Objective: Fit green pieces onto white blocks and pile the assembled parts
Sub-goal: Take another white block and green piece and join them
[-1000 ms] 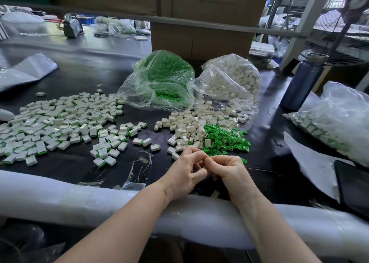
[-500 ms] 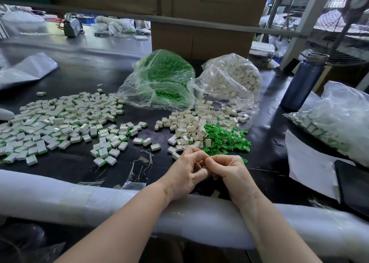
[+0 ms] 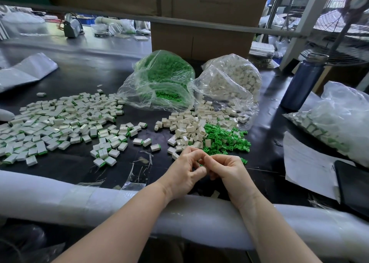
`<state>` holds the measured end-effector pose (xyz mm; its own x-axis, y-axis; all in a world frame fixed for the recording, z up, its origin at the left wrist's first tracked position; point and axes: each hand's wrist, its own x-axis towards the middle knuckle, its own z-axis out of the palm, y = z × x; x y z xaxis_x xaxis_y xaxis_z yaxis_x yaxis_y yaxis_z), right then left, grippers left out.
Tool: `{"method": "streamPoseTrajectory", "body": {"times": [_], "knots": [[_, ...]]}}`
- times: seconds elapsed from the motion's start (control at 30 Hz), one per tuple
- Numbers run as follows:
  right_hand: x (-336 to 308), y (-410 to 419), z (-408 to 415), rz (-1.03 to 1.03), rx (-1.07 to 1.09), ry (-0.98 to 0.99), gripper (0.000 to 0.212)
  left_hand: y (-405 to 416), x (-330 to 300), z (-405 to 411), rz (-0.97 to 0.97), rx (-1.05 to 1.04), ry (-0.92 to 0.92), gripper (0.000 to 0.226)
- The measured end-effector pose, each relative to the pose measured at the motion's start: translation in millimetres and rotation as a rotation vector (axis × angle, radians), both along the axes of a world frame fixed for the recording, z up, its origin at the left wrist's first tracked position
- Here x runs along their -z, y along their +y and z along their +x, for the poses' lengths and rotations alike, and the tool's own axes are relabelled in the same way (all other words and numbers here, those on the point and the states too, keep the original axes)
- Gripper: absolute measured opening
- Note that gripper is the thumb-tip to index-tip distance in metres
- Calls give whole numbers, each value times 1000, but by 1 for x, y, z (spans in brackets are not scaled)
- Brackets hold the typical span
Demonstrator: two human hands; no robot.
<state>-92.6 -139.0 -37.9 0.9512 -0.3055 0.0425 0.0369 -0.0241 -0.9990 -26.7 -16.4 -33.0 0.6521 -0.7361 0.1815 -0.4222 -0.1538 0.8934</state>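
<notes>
Both hands are being held together just above the padded white table edge (image 3: 60, 198), probably for steadiness. The left hand (image 3: 184, 174) and right hand (image 3: 229, 174) are being curled fingertip to fingertip; what is being pinched cannot be told, though a sliver of green is showing between them. Loose small white plastic blocks (image 3: 185, 127) and green plastic clip pieces (image 3: 223, 138) are being kept just ahead for easy reach, with assembled white-and-green parts (image 3: 60, 127) being piled well left.

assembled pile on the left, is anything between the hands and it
Nothing visible blocks it. From the left hand and right hand, only bare black table and some plastic scraps lie before the assembled pile.
</notes>
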Motion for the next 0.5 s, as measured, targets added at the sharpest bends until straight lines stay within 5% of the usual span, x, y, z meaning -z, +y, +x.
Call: {"method": "streamPoseTrajectory", "body": {"times": [0.17, 0.27, 0.5], "knots": [[-1, 2, 2, 22, 73, -18, 28, -1, 0, 1, -29, -77, 28, 8], [0, 0, 0, 48, 154, -25, 13, -1, 2, 3, -3, -128, 3, 12], [1, -2, -2, -105, 189, -72, 11, -1, 2, 3, 26, -127, -19, 16]]}}
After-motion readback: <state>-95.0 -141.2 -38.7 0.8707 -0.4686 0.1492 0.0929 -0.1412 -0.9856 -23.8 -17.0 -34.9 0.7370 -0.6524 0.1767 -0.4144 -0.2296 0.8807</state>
